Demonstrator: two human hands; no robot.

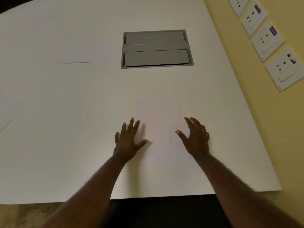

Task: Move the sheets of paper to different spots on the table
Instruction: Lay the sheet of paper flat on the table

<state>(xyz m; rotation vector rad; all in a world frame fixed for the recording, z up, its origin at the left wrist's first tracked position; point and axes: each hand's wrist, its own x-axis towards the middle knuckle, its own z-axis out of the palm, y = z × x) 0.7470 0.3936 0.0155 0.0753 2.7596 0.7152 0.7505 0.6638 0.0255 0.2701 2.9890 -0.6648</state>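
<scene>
A white sheet of paper (pixel 162 129) lies flat on the white table (pixel 65 145), close to the near edge. My left hand (pixel 130 140) rests on the sheet's left edge with fingers spread. My right hand (pixel 195 137) hovers at the sheet's right edge, fingers apart and slightly curled, holding nothing. A second sheet (pixel 83 51) lies farther back on the left. The corner of a third sheet (pixel 8 116) shows at the far left edge of the view.
A grey recessed cable box (pixel 156 49) with two lids is set into the table behind the near sheet. A yellow wall (pixel 271 120) with several white socket plates (pixel 267 41) runs along the table's right side. A dark chair seat (pixel 161 213) is below the near edge.
</scene>
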